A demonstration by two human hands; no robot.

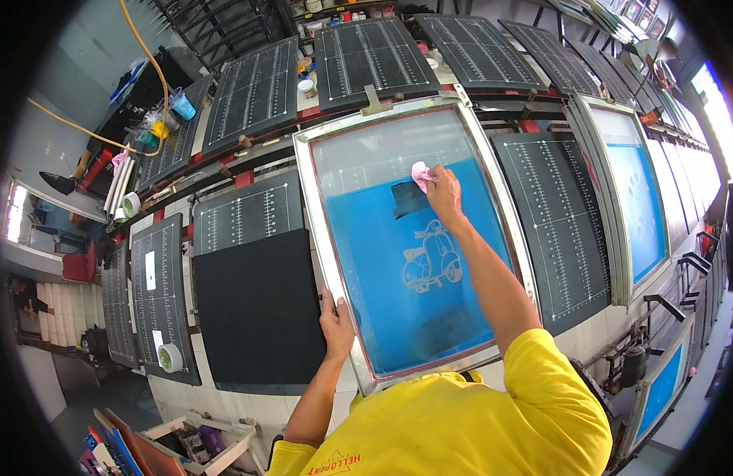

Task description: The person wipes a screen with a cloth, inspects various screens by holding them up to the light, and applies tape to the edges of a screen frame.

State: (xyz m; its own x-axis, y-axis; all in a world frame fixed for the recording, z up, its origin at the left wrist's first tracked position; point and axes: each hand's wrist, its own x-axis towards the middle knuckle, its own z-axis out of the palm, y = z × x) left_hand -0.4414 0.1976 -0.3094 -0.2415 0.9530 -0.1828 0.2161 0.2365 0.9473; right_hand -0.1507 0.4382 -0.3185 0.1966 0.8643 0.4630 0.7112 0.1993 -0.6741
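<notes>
Right hand [443, 197] grasping pink cloth [419, 174], left hand [335, 327] against metal frame [321, 210], its grip unclear, red lettering [339, 463] on yellow shirt [533, 404]

- Light across the middle of the view was bright and fairly even, leaving the blue mesh [374, 246] and yellow shirt [461, 424] vividly coloured.
- The harshest glare came from a bright opening [713, 111] at the far right, burnt out to white, with the tabletops [703, 178] near it washed pale.
- A smaller window [18, 214] glowed at the left, while the lower left corner sank into dimness.
- The black sheet [255, 309] read as a flat, dark block.
- The right hand [444, 194] looked fairly crisp; distant shelves [346, 14] were soft.
- Fisheye distortion bowed the rows of boards [374, 59], and black vignetting swallowed the corners.
</notes>
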